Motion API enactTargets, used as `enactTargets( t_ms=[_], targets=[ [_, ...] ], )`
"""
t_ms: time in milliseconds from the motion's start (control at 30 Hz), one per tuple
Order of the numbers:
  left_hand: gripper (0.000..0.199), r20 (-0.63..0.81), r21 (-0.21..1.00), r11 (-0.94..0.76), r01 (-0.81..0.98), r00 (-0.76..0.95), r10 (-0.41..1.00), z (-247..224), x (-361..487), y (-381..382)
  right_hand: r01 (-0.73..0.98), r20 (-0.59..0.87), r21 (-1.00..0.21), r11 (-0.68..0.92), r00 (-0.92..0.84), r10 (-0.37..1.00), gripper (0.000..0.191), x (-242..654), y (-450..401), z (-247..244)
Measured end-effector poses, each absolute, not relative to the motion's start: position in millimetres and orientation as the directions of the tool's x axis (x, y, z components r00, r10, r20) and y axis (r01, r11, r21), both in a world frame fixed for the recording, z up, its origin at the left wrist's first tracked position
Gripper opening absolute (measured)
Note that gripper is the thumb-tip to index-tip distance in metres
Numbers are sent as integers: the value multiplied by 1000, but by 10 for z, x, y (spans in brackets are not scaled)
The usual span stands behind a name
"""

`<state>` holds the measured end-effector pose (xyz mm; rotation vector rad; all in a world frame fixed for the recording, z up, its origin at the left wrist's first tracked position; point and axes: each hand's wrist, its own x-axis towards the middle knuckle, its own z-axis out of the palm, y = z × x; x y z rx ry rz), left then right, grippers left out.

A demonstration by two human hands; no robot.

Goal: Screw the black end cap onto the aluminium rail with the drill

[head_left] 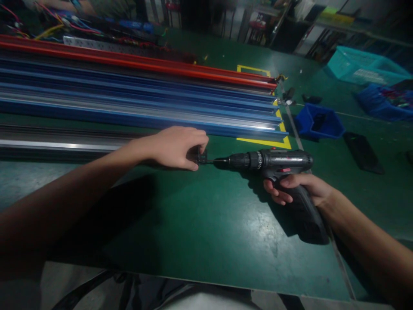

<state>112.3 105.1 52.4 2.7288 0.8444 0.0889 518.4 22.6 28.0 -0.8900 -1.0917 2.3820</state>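
My right hand (290, 188) is wrapped round the grip of a black cordless drill (285, 159), which lies level and points left. Its long thin bit (211, 161) reaches to a small black end piece (202, 156) at the end of a dark metal profile (71, 144). My left hand (180, 146) is closed over that end, thumb and fingers pinching the black piece. Most of the profile's end is hidden under my left hand and forearm. Whether the bit sits in a screw is too small to tell.
Several blue profiles (145, 99) and a red one (161, 66) lie behind my hands, their ends near yellow tape (264, 143). At right are a small blue bin (319, 122), a dark phone-like slab (363, 153), a fuller blue bin and a teal crate (364, 69). Wires (51, 30) lie at back left.
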Motion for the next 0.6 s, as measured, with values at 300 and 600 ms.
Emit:
enactTargets(
  t_ms=[300, 600],
  targets=[
    [33, -26, 293, -787, 544, 827, 562, 546, 1138, 1036, -72, -403, -768, -636, -718, 568, 23, 5189, 220, 273],
    [33, -31, 289, -784, 550, 824, 566, 543, 1137, 1035, -79, -407, -747, -660, -730, 548, 24, 5218, 227, 252]
  ],
)
